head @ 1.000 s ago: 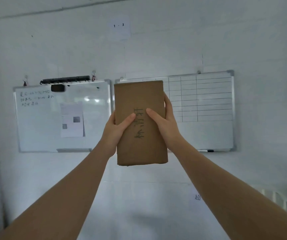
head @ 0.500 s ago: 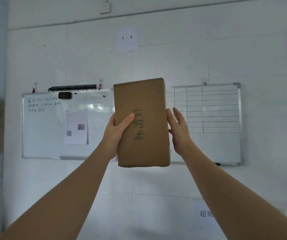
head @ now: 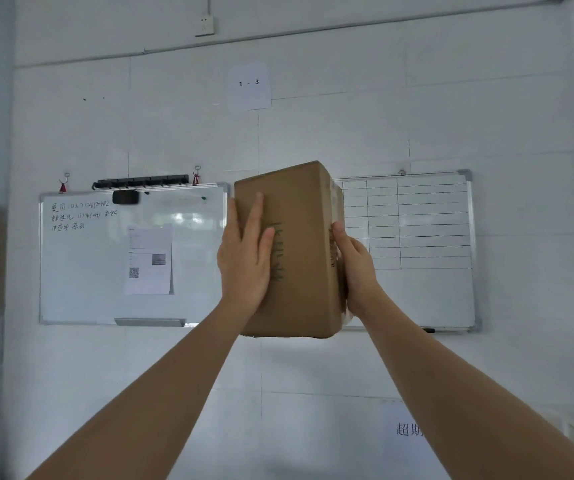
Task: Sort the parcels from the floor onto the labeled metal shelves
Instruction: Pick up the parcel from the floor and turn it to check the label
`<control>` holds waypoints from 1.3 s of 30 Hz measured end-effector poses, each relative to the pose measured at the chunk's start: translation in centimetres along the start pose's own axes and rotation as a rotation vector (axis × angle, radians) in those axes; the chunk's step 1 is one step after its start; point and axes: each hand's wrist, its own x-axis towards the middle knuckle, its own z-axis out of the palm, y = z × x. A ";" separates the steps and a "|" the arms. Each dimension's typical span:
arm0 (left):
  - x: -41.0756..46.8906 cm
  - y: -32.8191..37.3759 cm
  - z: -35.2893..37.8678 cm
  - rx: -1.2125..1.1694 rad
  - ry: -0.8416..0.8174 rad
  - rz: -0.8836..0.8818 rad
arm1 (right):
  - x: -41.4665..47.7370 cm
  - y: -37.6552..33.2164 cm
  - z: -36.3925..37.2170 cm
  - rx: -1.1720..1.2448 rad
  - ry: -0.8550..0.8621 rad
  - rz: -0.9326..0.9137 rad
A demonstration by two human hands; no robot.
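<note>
A brown cardboard parcel with dark handwriting on its front is held up at arm's length before a white wall. My left hand lies flat against its front left face, fingers pointing up. My right hand grips the right side, thumb on the front edge. The parcel is turned slightly, so its right side with clear tape shows. No shelf is in view.
A paper sign reading "1 - 3" hangs on the wall above. Behind the parcel a whiteboard with notes hangs at left and a gridded whiteboard at right. A sheet with printed characters is lower right.
The parcel has been rotated so its right side shows. My left hand moved from gripping the left edge to lying flat on the front. The view tilted upward.
</note>
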 end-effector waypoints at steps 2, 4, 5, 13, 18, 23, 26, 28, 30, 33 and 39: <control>-0.3 1.3 0.6 0.059 -0.054 -0.033 | -0.1 0.2 -0.1 0.009 0.038 0.006; -0.8 2.3 1.2 0.087 -0.118 -0.102 | -0.4 0.2 0.0 0.019 0.063 0.005; -0.9 2.8 1.4 0.105 -0.143 -0.128 | -0.7 0.1 0.1 0.021 0.070 -0.002; -0.9 4.1 1.6 0.096 -0.146 -0.096 | -2.0 -1.2 -0.4 0.006 0.098 -0.016; -0.6 3.4 0.4 -0.566 -0.266 -0.298 | -2.5 -2.2 -1.6 -0.055 0.104 -0.031; -0.5 2.8 -0.2 -0.691 -0.295 -0.308 | -2.9 -2.1 -1.8 0.018 0.058 -0.125; -0.9 2.9 -0.2 -0.628 -0.224 -0.313 | -3.0 -1.6 -1.2 0.055 -0.018 -0.161; -1.3 2.7 -0.1 -0.572 -0.176 -0.318 | -3.2 -1.4 -0.8 0.039 -0.077 -0.152; -1.8 2.7 -0.1 -0.531 -0.138 -0.334 | -3.3 -1.2 -0.4 0.010 -0.102 -0.161; -2.0 2.7 0.1 -0.454 -0.085 -0.316 | -3.3 -1.0 -0.3 0.002 -0.104 -0.173; -2.2 3.3 1.2 -0.129 0.052 -0.215 | -3.5 -0.5 -0.1 0.040 -0.051 -0.186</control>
